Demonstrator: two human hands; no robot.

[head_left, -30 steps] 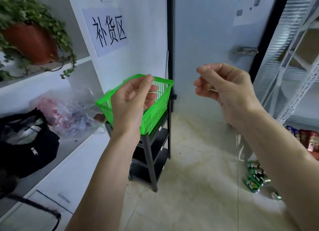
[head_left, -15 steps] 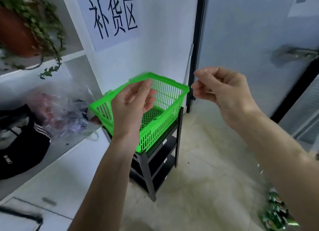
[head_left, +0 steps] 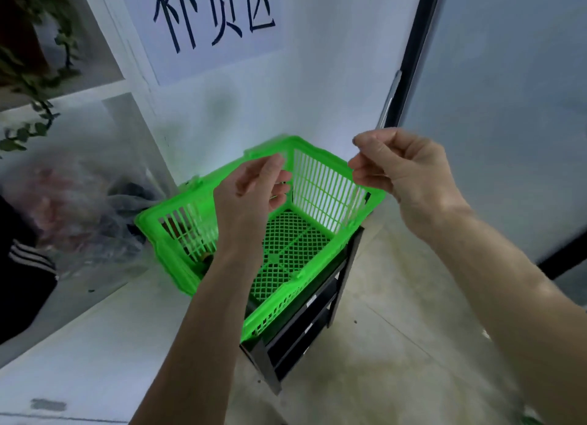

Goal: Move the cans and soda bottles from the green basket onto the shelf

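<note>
The green basket (head_left: 333,186) stands on a small black rack (head_left: 305,335) against the wall. Its mesh floor shows bare where I can see it; a small dark object sits in its near left corner, mostly behind my left arm. My left hand (head_left: 251,199) hovers above the basket's middle with loosely curled fingers and holds nothing. My right hand (head_left: 400,167) hangs over the basket's far right rim, fingers curled, also holding nothing. No cans or bottles show in the basket.
A white shelf unit (head_left: 79,313) on the left holds a clear plastic bag (head_left: 85,208) of goods and a black bag (head_left: 22,275). A trailing plant (head_left: 28,59) sits higher up. A paper sign (head_left: 212,21) hangs on the wall. A door (head_left: 508,107) lies to the right.
The view has moved closer and tilted down onto the basket, so its mesh floor is in sight. Both hands stay raised over it with the same curled fingers.
</note>
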